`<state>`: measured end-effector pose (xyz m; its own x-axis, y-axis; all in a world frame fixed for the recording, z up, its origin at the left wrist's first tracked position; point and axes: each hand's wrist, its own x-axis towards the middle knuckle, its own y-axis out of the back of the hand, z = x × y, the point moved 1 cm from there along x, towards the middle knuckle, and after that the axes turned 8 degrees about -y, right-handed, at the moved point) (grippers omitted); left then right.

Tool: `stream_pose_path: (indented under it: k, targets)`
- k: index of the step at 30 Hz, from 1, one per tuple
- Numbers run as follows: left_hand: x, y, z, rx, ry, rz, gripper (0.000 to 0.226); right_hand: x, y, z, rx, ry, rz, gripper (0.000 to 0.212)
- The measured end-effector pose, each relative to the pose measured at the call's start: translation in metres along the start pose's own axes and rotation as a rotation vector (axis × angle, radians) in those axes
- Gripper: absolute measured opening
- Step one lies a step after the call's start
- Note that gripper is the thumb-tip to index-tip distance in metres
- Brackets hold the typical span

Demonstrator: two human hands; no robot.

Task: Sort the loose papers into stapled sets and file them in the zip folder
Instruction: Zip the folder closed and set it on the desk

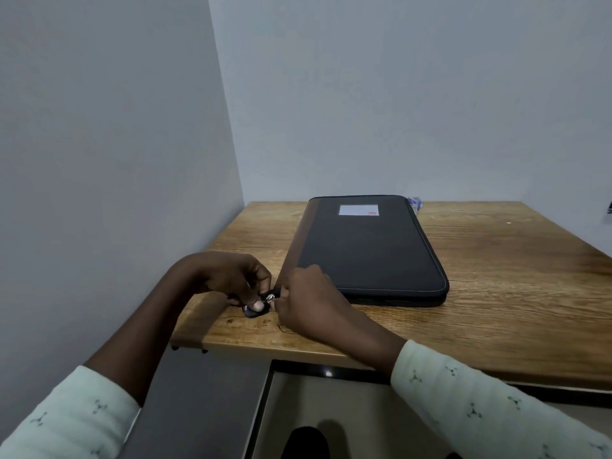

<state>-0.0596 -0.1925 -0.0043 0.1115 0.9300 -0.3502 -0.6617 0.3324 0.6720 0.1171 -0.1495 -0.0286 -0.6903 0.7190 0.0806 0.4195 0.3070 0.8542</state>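
Zip folder (367, 253) lies flat and closed, mid-table (496, 293). Both hands are at its 7 o'clock corner. Left hand (228, 276) pinches the dark zip tail (253, 313), thumb on top. Right hand (311, 299) has its fingers curled, pinching the metal zip pull (271, 298). Small bluish object (415, 202) sits at the folder's 1 o'clock corner, too blurred to identify.

Walls (397, 94): plain pale grey, meeting in a far-left corner.
Table (496, 260): wood-grain top, set into that corner.
Floor (331, 409): pale, below the table's near edge.
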Motion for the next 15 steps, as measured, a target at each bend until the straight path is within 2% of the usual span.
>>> stream_pose_path:
  k: [3,10,15]
  targets:
    - [0.002,0.0,0.0,0.031,-0.016,-0.015,0.02,-0.002,0.007,-0.001,-0.077,0.01,0.006,0.015]
    - [-0.004,0.0,-0.002,-0.055,-0.003,-0.033,0.007,-0.015,0.0,-0.013,-0.271,0.2,0.088,0.018]
    - [-0.004,0.001,-0.008,-0.062,-0.005,-0.037,0.015,-0.017,0.0,-0.015,-0.313,0.247,0.072,0.012]
